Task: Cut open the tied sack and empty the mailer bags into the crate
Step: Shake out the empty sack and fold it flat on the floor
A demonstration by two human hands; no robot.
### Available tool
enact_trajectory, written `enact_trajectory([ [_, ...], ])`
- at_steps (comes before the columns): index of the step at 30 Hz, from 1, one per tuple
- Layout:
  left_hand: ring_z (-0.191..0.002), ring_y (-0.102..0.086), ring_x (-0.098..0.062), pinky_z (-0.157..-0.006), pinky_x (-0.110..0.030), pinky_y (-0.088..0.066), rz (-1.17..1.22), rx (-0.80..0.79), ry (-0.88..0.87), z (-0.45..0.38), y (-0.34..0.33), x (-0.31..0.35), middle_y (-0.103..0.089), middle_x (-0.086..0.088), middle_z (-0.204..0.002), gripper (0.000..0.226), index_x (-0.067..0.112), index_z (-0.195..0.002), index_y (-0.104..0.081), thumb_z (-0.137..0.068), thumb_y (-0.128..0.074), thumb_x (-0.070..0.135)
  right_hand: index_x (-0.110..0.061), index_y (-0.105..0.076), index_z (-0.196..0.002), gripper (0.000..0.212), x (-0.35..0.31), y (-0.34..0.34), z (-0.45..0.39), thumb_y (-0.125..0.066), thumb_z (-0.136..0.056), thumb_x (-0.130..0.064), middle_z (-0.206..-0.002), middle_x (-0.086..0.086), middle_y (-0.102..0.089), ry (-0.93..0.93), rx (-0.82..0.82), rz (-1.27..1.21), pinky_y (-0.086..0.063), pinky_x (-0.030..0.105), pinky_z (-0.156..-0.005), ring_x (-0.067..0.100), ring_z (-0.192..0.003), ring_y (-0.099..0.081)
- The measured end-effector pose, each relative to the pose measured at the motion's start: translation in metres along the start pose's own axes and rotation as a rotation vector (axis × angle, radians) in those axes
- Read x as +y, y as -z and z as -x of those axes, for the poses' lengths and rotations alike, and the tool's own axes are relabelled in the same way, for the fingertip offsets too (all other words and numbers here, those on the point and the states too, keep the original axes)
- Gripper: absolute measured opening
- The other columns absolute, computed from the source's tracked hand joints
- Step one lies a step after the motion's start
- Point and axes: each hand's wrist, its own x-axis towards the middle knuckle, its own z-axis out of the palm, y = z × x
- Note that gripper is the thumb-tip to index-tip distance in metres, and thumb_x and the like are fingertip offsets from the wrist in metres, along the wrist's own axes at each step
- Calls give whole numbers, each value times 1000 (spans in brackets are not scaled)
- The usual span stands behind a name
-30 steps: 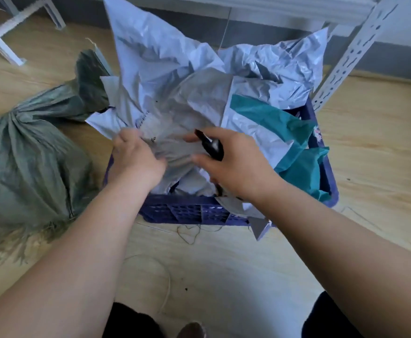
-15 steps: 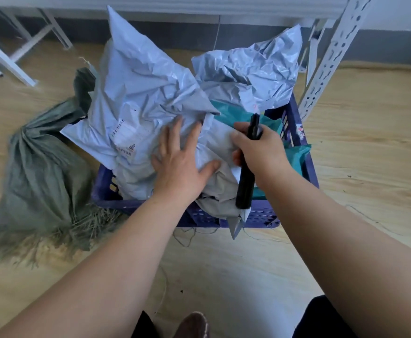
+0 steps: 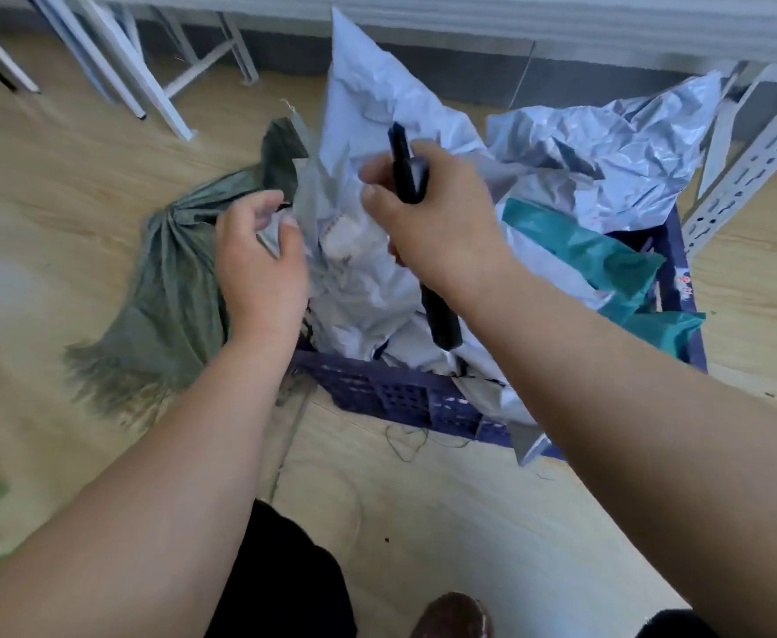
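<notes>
Sack (image 3: 170, 287) lies limp on floor left of crate (image 3: 405, 393), looks emptied. Mailer bags (image 3: 607, 145) heaped in crate, overflowing. My right hand (image 3: 437, 223) grips black cutter (image 3: 407, 172); left hand (image 3: 257, 264) pinches grey mailer edge. I judge only tucking-in left.

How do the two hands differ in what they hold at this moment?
The right hand grips a long black cutting tool, fist closed round it, raised over the blue plastic crate. The left hand pinches a crumpled grey mailer bag, lower, at the crate's left edge. Both are over the bag pile.
</notes>
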Motion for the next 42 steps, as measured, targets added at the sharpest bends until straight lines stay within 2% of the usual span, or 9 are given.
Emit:
enact_trajectory([
  [6,-106,-60,-18,-91,-24,-42,-253,-204,339,-31,43,-97,-65,-1,-116,26,17,-116,-63,-91,-57,20,-8,-64,-98,18,33,-91,27,-54,-92,-21,-88,12,-67,-161,-264,122,-52,41,-77,29,-82,-64],
  [15,-132,-44,-23,-103,-27,-36,-682,-1064,392,5,44,-225,-45,-8,-146,42,20,-131,-57,-91,-59,32,-11,-61,-98,14,59,-153,38,-53,-91,-21,-79,13,-66,-242,-457,318,-55,44,-74,31,-70,-67],
  [22,-146,1,-33,-116,-49,-15,-926,-1158,247,23,21,-272,3,-1,-161,28,42,-115,-65,-88,-56,46,-15,-63,-103,19,67,-175,28,-54,-87,-14,-87,10,-69,-262,-418,348,-54,47,-76,31,-77,-65],
  [27,-145,0,-35,-115,-51,-8,-1185,-1353,337,29,8,-300,-1,-7,-159,75,20,-147,-32,-85,-51,59,-15,-64,-101,17,78,-177,28,-54,-87,-15,-92,8,-69,-262,-420,325,-54,47,-73,28,-75,-63],
  [29,-140,-21,-34,-113,-50,-20,-1104,-1256,450,28,6,-300,-24,-13,-152,73,10,-143,-32,-87,-53,52,-20,-64,-102,18,82,-176,27,-53,-88,-17,-93,3,-69,-271,-428,312,-55,41,-73,25,-77,-64],
  [32,-112,-54,-33,-89,-35,-46,-701,-735,500,10,15,-290,-55,-17,-119,35,2,-111,-58,-83,-67,22,-23,-64,-105,18,81,-171,26,-53,-91,-19,-92,-4,-69,-313,-427,228,-56,37,-71,21,-72,-63],
  [35,-87,-54,-31,-62,-28,-36,-512,-364,570,-18,36,-264,-55,-14,-97,30,8,-102,-49,-79,-65,-1,-22,-64,-103,15,69,-161,26,-52,-93,-23,-90,-3,-68,-391,-410,129,-57,42,-73,22,-71,-63],
  [39,-94,-58,-41,-68,-37,-38,-764,-326,608,-50,61,-213,-63,-22,-102,30,5,-118,-55,-88,-55,9,-25,-63,-105,16,39,-140,29,-52,-93,-25,-91,-4,-68,-483,-381,78,-56,43,-76,22,-76,-66],
  [42,-93,-59,-44,-68,-38,-39,-853,-333,608,-54,83,-160,-64,-26,-99,22,-1,-106,-62,-88,-53,8,-23,-63,-106,18,6,-115,30,-50,-94,-27,-84,1,-67,-548,-351,52,-56,45,-75,26,-76,-66],
])
